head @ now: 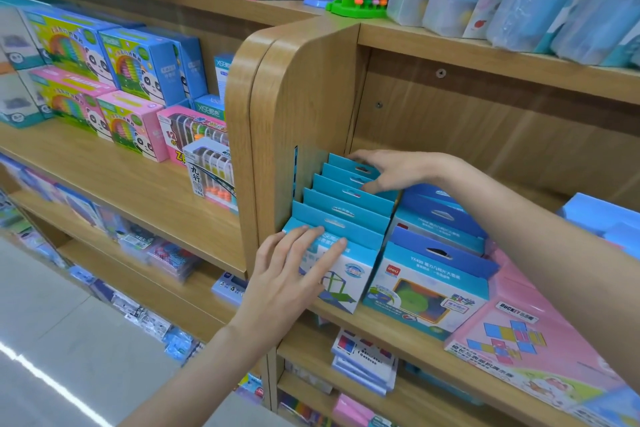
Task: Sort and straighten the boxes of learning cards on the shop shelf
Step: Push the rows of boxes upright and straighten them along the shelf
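Your hands bracket a row of teal card boxes on a wooden shop shelf.

The shelf (398,333) is pale wood grain with a rounded side panel (294,107) at its left end; two screws show in the back board, and grey floor (52,340) lies below left. The teal boxes (349,215) stand upright in a front-to-back row against that panel. Your left hand (294,274) lies on the front box, fingers straight and spread, gripping nothing. Your right hand (391,172) curls over the rear boxes' top flaps. Just right, a second row (436,274) reads "deli" and "YX499". A pink box (526,333) beside it reads "BUCKITY". On the left bay, a box (207,107) reads "XISE".
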Tool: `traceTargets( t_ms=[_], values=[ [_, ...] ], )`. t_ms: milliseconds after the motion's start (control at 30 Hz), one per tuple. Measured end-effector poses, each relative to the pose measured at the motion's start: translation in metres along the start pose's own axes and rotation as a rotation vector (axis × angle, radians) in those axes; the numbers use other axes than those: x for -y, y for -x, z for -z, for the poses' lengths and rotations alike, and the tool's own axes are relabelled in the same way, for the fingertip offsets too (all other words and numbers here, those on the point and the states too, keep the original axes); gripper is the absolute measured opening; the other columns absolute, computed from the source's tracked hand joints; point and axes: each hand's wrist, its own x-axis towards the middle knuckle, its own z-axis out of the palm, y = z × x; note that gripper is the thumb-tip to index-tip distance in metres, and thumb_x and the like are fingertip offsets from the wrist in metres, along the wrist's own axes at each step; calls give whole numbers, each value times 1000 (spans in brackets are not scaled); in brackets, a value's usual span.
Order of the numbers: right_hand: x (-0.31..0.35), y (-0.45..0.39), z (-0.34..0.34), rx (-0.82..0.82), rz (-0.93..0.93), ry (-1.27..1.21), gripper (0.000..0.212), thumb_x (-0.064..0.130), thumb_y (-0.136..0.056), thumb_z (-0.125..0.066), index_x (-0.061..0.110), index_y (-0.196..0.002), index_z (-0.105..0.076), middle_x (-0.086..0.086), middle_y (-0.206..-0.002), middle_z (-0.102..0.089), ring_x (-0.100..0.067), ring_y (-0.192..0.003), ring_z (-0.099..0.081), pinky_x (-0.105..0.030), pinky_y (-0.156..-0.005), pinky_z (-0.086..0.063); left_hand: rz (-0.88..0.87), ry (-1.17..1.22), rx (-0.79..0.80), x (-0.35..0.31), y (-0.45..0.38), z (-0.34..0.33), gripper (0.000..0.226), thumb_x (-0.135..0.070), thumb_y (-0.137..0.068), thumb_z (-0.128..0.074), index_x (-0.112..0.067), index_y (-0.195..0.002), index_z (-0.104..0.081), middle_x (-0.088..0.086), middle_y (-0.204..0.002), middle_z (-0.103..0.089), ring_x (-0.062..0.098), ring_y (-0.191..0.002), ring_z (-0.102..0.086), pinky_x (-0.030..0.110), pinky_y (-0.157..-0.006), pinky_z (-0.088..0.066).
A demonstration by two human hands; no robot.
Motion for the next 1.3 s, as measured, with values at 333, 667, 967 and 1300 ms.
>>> traceTargets(
  t_ms=[333, 667, 967, 1300],
  values=[
    [-2, 3, 6, -25, -32, -199, 54, 34, -92, -50, 16, -139, -31, -8, -137, -44, -21, -121, -47, -33, -102, -41, -27, 66, 10, 3, -3, 8, 78, -36, -73, -72, -17, -137, -33, 15, -138, -33, 30, -130, -32, 46, -109, -20],
    [-25, 37, 19, -281, 0, -124, 42, 26, -91, -54, 15, -131, -43, -6, -131, -53, -17, -119, -50, -27, -100, -40, -99, 51, 63, -5, -17, 14, 94, -49, -69, -71, -24, -143, -19, 18, -146, -22, 34, -136, -21, 53, -111, -12],
    [-75, 73, 16, 1, -339, 30, 70, 29, -84, -64, 12, -141, -26, -2, -141, -41, -17, -123, -45, -23, -96, -39, -254, -6, 236, -10, -49, 24, 113, -63, -57, -74, -26, -147, -17, 14, -148, -23, 36, -136, -19, 53, -107, -16],
    [-84, 58, 3, -39, -292, 164, 51, 33, -77, -72, 16, -117, -45, -1, -116, -59, -17, -101, -57, -32, -87, -50, -216, -4, 257, -12, -55, 20, 115, -65, -47, -78, -20, -141, -30, 9, -136, -48, 30, -126, -35, 51, -103, -28]
  ],
)
